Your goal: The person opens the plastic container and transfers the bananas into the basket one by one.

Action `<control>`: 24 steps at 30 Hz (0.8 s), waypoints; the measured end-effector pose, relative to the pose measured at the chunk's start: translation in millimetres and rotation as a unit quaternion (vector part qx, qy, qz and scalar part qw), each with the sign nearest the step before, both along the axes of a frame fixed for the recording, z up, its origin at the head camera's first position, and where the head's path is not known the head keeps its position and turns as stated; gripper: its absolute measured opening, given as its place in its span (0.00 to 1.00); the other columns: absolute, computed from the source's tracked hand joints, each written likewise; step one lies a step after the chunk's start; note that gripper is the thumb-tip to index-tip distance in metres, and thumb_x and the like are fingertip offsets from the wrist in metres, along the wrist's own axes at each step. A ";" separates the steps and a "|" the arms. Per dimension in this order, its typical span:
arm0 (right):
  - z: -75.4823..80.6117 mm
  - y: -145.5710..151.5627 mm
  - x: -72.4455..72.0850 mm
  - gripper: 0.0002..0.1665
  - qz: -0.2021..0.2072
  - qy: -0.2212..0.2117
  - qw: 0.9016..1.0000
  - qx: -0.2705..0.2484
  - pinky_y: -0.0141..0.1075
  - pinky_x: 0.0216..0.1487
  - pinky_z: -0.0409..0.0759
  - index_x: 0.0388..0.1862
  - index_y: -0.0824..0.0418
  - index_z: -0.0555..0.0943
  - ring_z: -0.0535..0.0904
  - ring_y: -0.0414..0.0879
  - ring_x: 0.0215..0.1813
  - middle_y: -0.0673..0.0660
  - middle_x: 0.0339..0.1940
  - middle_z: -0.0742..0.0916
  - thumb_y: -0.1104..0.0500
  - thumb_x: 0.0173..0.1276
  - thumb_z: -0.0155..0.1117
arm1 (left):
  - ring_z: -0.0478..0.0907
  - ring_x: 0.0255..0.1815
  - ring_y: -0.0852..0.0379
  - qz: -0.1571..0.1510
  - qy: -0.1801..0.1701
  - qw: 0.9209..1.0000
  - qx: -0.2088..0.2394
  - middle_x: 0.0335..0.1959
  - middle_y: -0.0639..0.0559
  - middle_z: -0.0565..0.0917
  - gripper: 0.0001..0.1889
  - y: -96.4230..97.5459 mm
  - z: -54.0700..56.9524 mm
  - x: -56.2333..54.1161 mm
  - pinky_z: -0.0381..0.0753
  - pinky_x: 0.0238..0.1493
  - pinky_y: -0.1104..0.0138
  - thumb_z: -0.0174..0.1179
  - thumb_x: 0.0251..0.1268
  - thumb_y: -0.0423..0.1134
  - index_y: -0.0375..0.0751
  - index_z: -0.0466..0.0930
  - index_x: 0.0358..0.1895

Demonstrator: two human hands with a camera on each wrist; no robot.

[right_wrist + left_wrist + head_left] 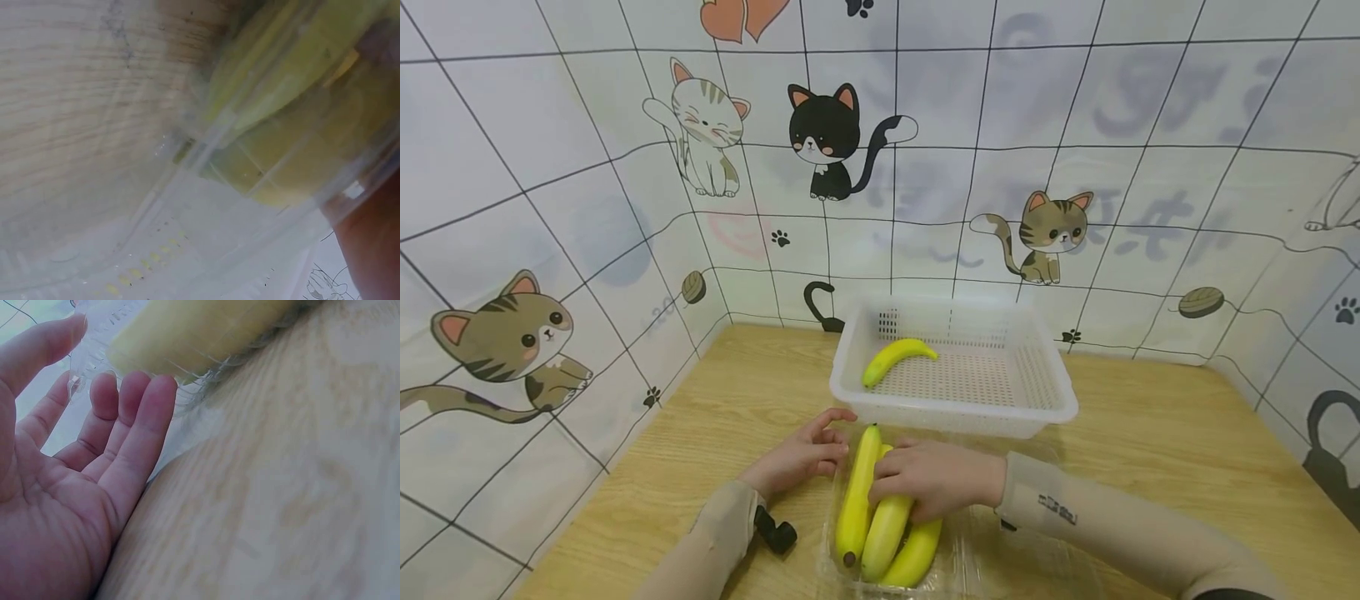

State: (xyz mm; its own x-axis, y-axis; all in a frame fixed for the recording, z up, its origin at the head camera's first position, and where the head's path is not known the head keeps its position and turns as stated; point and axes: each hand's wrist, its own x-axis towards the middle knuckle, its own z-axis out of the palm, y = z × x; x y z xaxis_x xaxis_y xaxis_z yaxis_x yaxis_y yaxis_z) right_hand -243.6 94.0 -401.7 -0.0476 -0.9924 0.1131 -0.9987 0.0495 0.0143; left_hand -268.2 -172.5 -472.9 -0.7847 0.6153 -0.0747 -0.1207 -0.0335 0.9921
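Note:
A clear plastic box (957,560) on the table holds several yellow bananas (856,508). Reaching in from the right, my right hand (936,477) curls its fingers over the upper part of a banana (886,537) in the middle; its fingertips are partly hidden. In the right wrist view, bananas (275,169) show blurred through the clear plastic. Along the box's left side is my left hand (801,460), palm turned inward and fingers loosely bent. The left wrist view shows its fingertips (164,387) at the plastic wall, beside a banana (194,337).
Just behind the box stands a white perforated basket (955,412) with one banana (898,358) lying at its left. The wooden table (1150,467) meets tiled-pattern walls (940,183) with cartoon cats at the back and sides. A clear plastic flap lies under my right forearm.

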 end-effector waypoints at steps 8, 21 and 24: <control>4.6 -1.6 0.2 0.30 -0.013 -0.005 0.999 0.032 0.33 0.50 0.71 0.51 0.46 0.80 0.72 0.33 0.41 0.42 0.39 0.79 0.57 0.45 0.75 | 0.76 0.35 0.56 -0.004 0.000 1.000 0.009 0.39 0.47 0.73 0.28 0.2 -1.3 -0.3 0.78 0.39 0.64 0.56 0.71 0.33 0.44 0.56 0.69; 2.0 -1.4 -1.3 0.33 -0.036 -0.043 0.997 0.047 0.32 0.50 0.70 0.54 0.45 0.77 0.73 0.33 0.44 0.41 0.38 0.78 0.58 0.45 0.74 | 0.76 0.35 0.55 -0.003 -0.002 1.000 0.008 0.39 0.47 0.73 0.28 0.2 0.3 0.4 0.78 0.39 0.64 0.56 0.71 0.32 0.44 0.56 0.69; 2.1 -0.7 -3.1 0.33 -0.037 -0.050 0.997 0.048 0.31 0.50 0.70 0.54 0.44 0.77 0.72 0.34 0.44 0.41 0.39 0.78 0.60 0.46 0.74 | 0.76 0.36 0.55 -0.005 -0.003 1.000 0.009 0.39 0.47 0.73 0.27 0.0 0.4 -0.3 0.78 0.39 0.64 0.56 0.71 0.32 0.44 0.56 0.69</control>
State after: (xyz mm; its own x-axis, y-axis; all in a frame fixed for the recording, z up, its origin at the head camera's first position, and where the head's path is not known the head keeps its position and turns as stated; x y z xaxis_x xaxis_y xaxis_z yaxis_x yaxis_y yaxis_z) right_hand -246.7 93.2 -399.6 -0.1277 -0.9918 0.0090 -0.9890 0.1267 -0.0767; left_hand -268.5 -172.6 -472.5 -0.7780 0.6245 -0.0685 -0.1271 -0.0497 0.9906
